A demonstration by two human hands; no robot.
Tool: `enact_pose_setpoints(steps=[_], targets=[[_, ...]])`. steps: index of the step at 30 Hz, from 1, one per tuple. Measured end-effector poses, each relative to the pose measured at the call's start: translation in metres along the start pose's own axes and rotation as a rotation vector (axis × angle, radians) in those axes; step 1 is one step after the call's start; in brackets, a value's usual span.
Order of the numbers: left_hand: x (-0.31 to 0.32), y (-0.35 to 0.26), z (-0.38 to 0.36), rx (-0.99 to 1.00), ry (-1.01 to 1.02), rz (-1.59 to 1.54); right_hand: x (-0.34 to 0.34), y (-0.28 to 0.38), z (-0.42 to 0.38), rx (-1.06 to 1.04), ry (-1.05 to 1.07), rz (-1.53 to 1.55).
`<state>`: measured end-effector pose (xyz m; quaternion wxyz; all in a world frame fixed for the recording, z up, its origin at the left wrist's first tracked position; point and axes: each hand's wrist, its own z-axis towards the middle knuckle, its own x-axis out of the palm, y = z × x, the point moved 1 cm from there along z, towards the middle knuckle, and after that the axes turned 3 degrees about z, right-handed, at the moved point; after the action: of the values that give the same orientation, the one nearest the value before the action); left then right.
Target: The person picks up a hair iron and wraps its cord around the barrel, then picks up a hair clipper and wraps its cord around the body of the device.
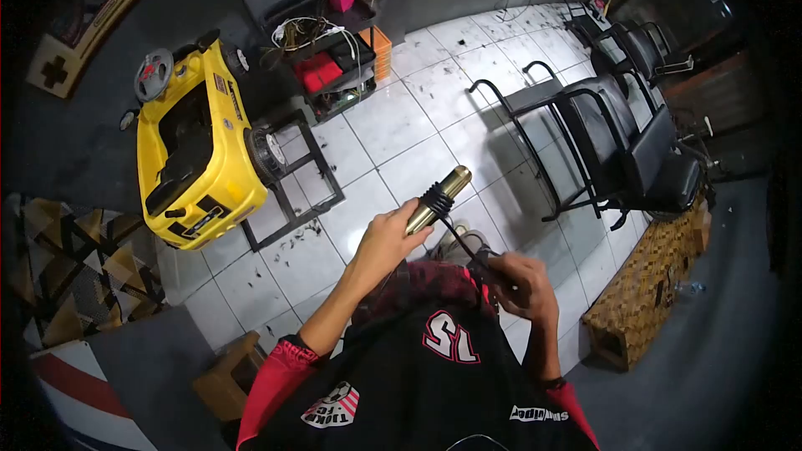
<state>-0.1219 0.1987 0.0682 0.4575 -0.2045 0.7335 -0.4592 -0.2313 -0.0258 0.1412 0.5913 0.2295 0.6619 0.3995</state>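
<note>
A gold, metallic-looking hair clipper [455,179] is in my left hand [386,242], its fingers closed round the lower end. Black cord [437,200] is wound in several turns about the clipper's middle. From these turns a length of cord runs down to my right hand [522,286], which is closed on it in front of my shirt. The right fingertips are partly hidden. Both hands are near my waist, the left one farther forward, above the tiled floor. My shoe [468,244] shows just beneath the cord.
A yellow ride-on toy car [231,192] stands left on a dark metal frame [322,169]. Behind it is a cart [368,82] with cables. Black barber chairs [601,117] stand right, near a wood-patterned bench [647,292]. Dark hair clippings lie on white tiles [401,159].
</note>
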Motion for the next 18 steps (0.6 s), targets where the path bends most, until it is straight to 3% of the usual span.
enact_pose_setpoints(steps=[6, 8, 11, 12, 18], targets=[[0.008, -0.026, -0.013, 0.107, 0.185, 0.193, -0.016, 0.023, 0.066, -0.209, -0.004, -0.28], [0.016, -0.014, -0.017, 0.175, 0.196, 0.183, -0.02, 0.017, 0.081, -0.217, -0.04, -0.25], [0.001, -0.015, -0.019, 0.185, 0.326, 0.458, -0.019, 0.007, 0.102, -0.131, -0.009, -0.184], [-0.014, -0.025, -0.025, 0.281, 0.269, 0.448, -0.015, 0.002, 0.106, -0.133, -0.018, -0.176], [-0.05, -0.039, -0.049, 0.344, 0.176, 0.346, 0.019, -0.019, 0.134, -0.185, 0.165, 0.004]])
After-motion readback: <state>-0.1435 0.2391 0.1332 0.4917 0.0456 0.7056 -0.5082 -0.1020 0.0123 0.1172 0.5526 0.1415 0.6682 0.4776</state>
